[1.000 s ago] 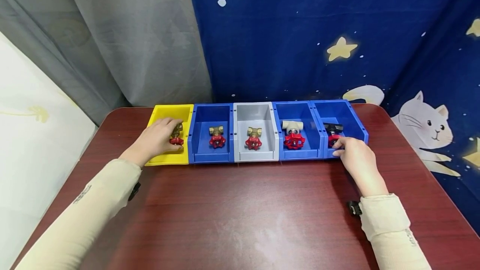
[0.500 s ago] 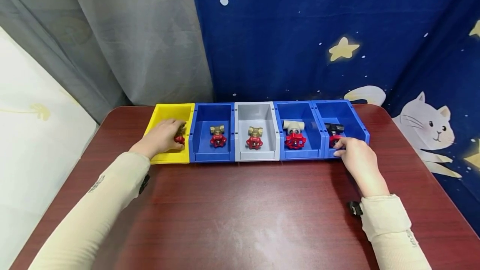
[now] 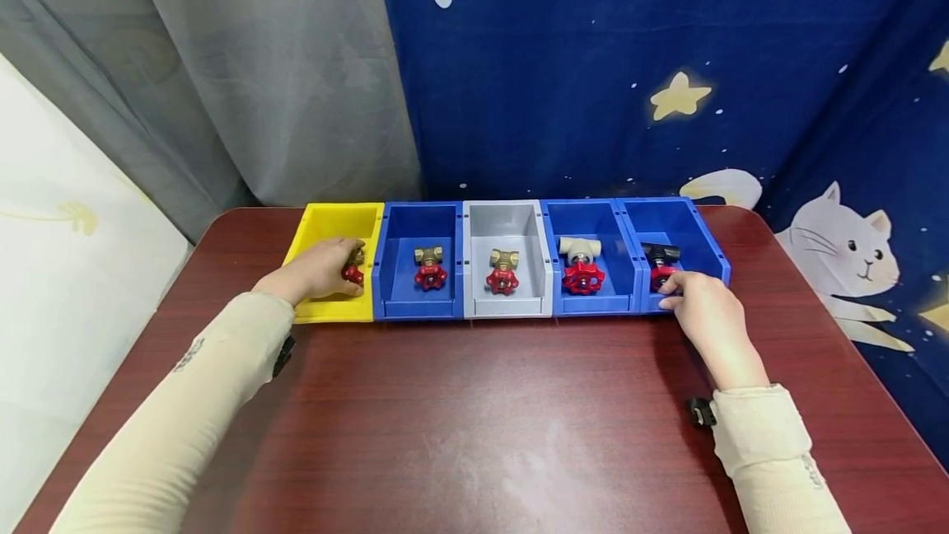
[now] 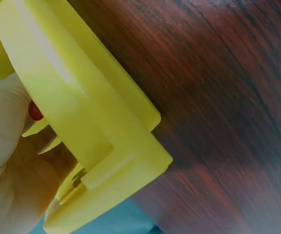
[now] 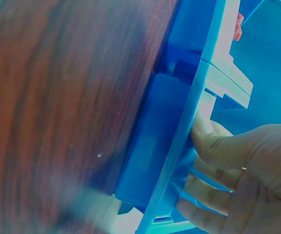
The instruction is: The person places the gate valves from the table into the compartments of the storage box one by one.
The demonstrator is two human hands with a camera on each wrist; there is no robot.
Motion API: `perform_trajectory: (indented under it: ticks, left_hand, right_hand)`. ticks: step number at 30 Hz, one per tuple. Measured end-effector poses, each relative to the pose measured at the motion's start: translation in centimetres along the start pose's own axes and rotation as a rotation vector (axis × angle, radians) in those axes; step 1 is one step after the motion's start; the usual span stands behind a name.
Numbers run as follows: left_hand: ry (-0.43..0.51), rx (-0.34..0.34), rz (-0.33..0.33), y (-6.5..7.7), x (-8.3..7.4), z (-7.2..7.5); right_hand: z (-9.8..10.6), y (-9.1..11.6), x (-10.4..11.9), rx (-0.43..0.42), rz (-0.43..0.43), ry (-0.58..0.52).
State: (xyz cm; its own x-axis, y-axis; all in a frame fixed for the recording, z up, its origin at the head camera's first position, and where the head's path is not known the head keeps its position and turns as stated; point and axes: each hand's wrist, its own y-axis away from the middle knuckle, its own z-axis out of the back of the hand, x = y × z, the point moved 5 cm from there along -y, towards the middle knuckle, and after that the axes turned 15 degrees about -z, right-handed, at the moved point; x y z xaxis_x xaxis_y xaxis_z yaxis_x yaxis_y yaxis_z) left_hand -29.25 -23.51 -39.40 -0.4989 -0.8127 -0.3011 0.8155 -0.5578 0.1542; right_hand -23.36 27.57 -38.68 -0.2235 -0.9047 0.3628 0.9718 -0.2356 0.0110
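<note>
In the head view my left hand (image 3: pixel 317 270) reaches into the yellow bin (image 3: pixel 343 211) at the left end of the row. Its fingers and thumb curl round a brass valve with a red handwheel (image 3: pixel 352 274), partly hidden by the hand. From the left wrist, the bin wall (image 4: pixel 67 92) covers most of the fingers; a bit of red shows beside them. My right hand (image 3: pixel 704 311) rests at the front of the rightmost blue bin (image 3: pixel 656 203), fingers beside the red handwheel of a black valve (image 3: pixel 660 254). In the right wrist view the thumb (image 5: pixel 211 146) lies at the bin's rim, fingers loosely extended.
Between the hands stand a blue bin (image 3: pixel 423 211) and a grey bin (image 3: pixel 501 208), each with a brass valve, and another blue bin (image 3: pixel 578 206) holding a white valve with a red handwheel (image 3: pixel 582 266). All sit along the back of the red-brown table (image 3: pixel 474 402), before curtains.
My left hand has shifted slightly right and lower round the brass valve, its forearm swinging inward, and the valve has turned a little. The right hand stays in place.
</note>
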Motion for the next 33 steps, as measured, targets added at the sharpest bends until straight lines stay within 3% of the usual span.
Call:
perform_trajectory:
  ticks: [16,25,33]
  left_hand:
    - [-0.053,0.09,0.056,0.3,-0.8,-0.2]
    - [-0.08,0.028,0.018,0.8,-2.0,1.3]
    - [-0.223,-0.053,0.017,2.0,-3.3,2.4]
  right_hand:
    - [0.3,0.3,-0.2,-0.002,0.015,-0.002]
    - [0.7,0.2,-0.5,0.051,0.008,0.006]
    - [0.4,0.5,-0.2,0.062,0.051,0.064]
